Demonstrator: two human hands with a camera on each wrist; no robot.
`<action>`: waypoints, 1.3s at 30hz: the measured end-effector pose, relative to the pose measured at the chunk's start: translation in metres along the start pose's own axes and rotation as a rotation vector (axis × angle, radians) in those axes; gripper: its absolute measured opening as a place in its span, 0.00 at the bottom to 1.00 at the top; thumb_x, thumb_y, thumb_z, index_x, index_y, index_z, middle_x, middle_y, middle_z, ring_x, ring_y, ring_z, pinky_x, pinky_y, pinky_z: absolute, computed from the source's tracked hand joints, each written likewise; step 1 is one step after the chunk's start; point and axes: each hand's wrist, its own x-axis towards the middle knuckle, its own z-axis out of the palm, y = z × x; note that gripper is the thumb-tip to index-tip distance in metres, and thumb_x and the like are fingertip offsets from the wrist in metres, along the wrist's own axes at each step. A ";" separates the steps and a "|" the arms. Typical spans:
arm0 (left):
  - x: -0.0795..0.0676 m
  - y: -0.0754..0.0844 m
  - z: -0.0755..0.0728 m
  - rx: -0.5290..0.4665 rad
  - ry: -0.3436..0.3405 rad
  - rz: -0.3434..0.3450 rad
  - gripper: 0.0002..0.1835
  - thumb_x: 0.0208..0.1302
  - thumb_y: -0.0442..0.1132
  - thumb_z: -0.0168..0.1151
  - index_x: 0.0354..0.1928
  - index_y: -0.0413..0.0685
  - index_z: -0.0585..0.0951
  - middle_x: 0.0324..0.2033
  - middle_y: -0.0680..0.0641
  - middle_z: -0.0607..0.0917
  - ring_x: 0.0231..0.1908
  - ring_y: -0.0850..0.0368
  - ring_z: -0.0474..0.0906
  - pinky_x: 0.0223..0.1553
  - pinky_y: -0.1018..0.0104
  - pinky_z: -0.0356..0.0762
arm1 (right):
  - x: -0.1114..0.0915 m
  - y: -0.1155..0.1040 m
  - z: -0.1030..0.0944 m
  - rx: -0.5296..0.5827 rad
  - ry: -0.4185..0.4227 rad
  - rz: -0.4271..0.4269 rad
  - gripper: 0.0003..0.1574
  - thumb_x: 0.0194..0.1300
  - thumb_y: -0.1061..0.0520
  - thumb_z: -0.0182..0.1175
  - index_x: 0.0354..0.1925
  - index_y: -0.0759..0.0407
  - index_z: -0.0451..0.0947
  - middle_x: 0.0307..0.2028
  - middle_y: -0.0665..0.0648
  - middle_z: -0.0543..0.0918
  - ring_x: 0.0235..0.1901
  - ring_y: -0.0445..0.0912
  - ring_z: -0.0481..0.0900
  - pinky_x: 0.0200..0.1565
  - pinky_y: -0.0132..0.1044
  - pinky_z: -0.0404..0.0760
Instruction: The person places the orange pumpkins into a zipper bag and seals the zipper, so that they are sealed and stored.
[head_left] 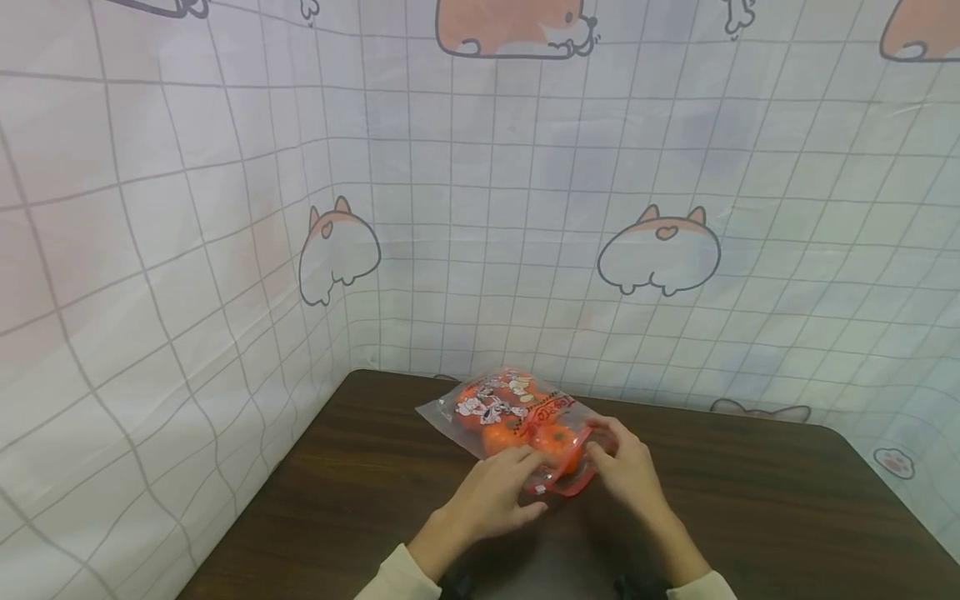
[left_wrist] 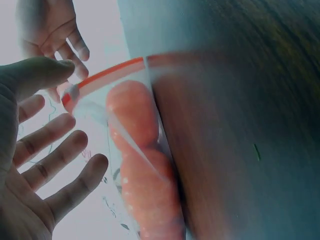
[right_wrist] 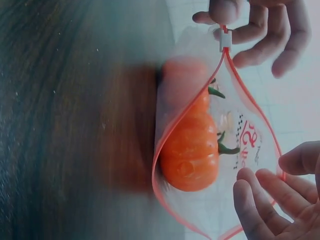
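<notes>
A clear zip bag (head_left: 491, 408) with printed cartoons and a red zip edge lies on the table, its mouth gaping toward me. Several small orange pumpkins (right_wrist: 190, 155) with green stems are inside. My left hand (head_left: 498, 492) is by the near end of the mouth, thumb and fingers spread around the white zip slider (right_wrist: 226, 41). On the other side, my right hand (head_left: 630, 467) has its fingertips right at the red rim. Thumb and forefinger stand apart there, the other fingers loosely extended in the right wrist view.
The dark wood table (head_left: 750, 492) has rounded back corners. Behind it and to the left hangs a white grid-patterned cloth (head_left: 480, 208) with cartoon dogs. The bag lies near the table's back edge.
</notes>
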 end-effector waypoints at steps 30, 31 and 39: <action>0.011 -0.005 0.018 0.185 -0.041 -0.067 0.07 0.53 0.49 0.78 0.34 0.68 0.88 0.37 0.61 0.84 0.41 0.61 0.77 0.45 0.64 0.76 | -0.008 -0.026 -0.018 -0.120 -0.327 -0.183 0.12 0.73 0.55 0.61 0.50 0.61 0.80 0.37 0.55 0.86 0.34 0.48 0.82 0.32 0.33 0.80; 0.012 -0.006 0.017 0.180 -0.043 -0.055 0.07 0.53 0.49 0.78 0.33 0.67 0.88 0.36 0.61 0.84 0.40 0.61 0.77 0.45 0.65 0.76 | -0.009 -0.026 -0.017 -0.126 -0.361 -0.205 0.11 0.73 0.56 0.61 0.49 0.61 0.80 0.36 0.55 0.86 0.34 0.47 0.82 0.32 0.33 0.80; 0.017 -0.009 0.012 0.079 -0.018 -0.042 0.06 0.58 0.48 0.75 0.34 0.61 0.87 0.33 0.61 0.86 0.35 0.64 0.77 0.41 0.68 0.75 | -0.017 -0.019 -0.010 -0.154 -0.428 -0.322 0.06 0.66 0.60 0.66 0.42 0.56 0.80 0.32 0.50 0.84 0.31 0.35 0.78 0.33 0.31 0.79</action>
